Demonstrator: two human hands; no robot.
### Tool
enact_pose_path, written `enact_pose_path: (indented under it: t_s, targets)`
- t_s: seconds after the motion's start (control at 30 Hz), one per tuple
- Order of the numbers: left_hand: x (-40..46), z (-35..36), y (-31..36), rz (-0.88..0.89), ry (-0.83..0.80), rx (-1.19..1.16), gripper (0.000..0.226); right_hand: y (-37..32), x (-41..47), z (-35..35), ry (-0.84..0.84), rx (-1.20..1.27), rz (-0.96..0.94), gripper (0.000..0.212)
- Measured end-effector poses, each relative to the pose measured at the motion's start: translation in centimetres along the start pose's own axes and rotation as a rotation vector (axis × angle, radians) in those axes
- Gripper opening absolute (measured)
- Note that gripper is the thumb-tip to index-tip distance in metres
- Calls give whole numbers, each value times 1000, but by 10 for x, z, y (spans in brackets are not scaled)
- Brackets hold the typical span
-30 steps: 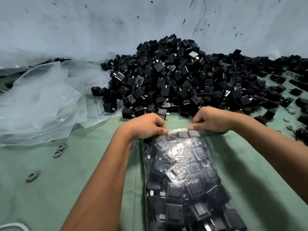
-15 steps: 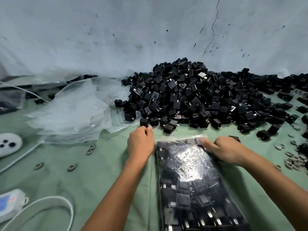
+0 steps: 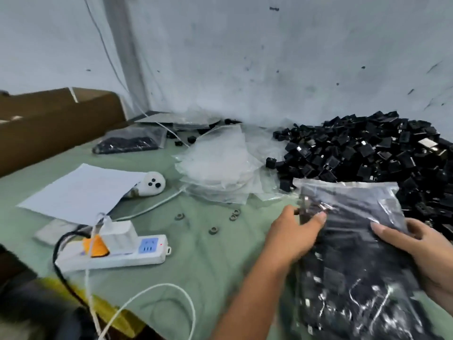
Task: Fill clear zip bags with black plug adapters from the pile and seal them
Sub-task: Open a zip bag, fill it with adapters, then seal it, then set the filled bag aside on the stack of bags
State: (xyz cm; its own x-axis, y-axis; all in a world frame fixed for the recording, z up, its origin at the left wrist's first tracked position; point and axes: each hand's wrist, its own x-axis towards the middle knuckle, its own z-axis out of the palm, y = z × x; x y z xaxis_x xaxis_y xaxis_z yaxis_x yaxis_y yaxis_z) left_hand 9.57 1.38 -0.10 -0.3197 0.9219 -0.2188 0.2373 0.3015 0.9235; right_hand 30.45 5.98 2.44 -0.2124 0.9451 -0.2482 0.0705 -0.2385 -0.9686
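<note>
I am holding the full clear plastic zip bag of black plug adapters [image 3: 355, 253] between both hands at the near right of the green table [image 3: 208, 253]. My left hand [image 3: 291, 238] is gripping its left edge, thumb lying across the front film and fingers curled behind, while my right hand [image 3: 421, 251] is clasping the right edge the same way, thumb on top. I judge this two-sided hold is there because the load is heavy and slack, so the film would sag from one side alone. The bag's zip strip is pointing away from me, toward the loose heap of black plug adapters [image 3: 367, 153] at the far right, just beyond it; whether the strip is fully closed I cannot tell through the blur. To the left of the heap the stack of empty clear plastic bags [image 3: 218, 165] is lying within easy reach. Another filled clear bag [image 3: 130, 143] is resting far left beside the brown cardboard box [image 3: 54, 119], probably where this one belongs. A white power strip [image 3: 115, 253] is sitting near left.
</note>
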Motion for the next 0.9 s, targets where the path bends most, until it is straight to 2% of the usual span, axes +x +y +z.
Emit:
enact_pose_path:
  t_s: [0.07, 0.1, 0.2, 0.3, 0.37, 0.43, 0.47, 0.53, 0.6, 0.67, 0.73, 0.8, 0.87, 0.9]
  targets:
    - [-3, -30, 13, 23, 49, 153, 66, -12, 18, 36, -2, 80, -19, 63]
    - [-5, -45, 19, 28, 132, 271, 69, -19, 26, 56, -17, 126, -27, 62]
    - [-8, -106, 27, 53, 527, 478, 63, -41, 62, 130, -84, 263, -51, 46]
    - [-3, -159, 21, 47, 937, 326, 65, -64, 97, 215, -139, 418, -10, 31]
    - [9, -177, 16, 61, 1108, -52, 78, -78, 113, 279, -210, 535, 70, 34]
    - [28, -183, 14, 102, 1108, -476, 88, -89, 126, 339, -264, 638, 161, 46]
    - [40, -187, 12, 126, 1108, -578, 88, -92, 133, 369, -288, 647, 201, 53]
    - [64, -199, 8, 169, 1162, -671, 83, -96, 144, 415, -311, 545, 243, 58]
    - [81, -220, 4, 131, 1220, -790, 78, -96, 156, 449, -296, 385, 221, 53]
    - [98, -244, -2, 60, 1222, -894, 76, -97, 168, 475, -390, 394, 196, 49]
    - [112, -261, -10, 62, 1208, -878, 74, -95, 181, 494, -530, 438, 179, 41]
    - [125, -270, -19, 89, 1162, -831, 72, -86, 193, 500, -575, 193, 38, 30]
    - [137, -272, -25, 25, 1067, -824, 67, -76, 205, 487, -535, -393, -365, 9]
    - [142, -270, -27, -33, 1009, -807, 61, -71, 210, 477, -486, -724, -605, 7]
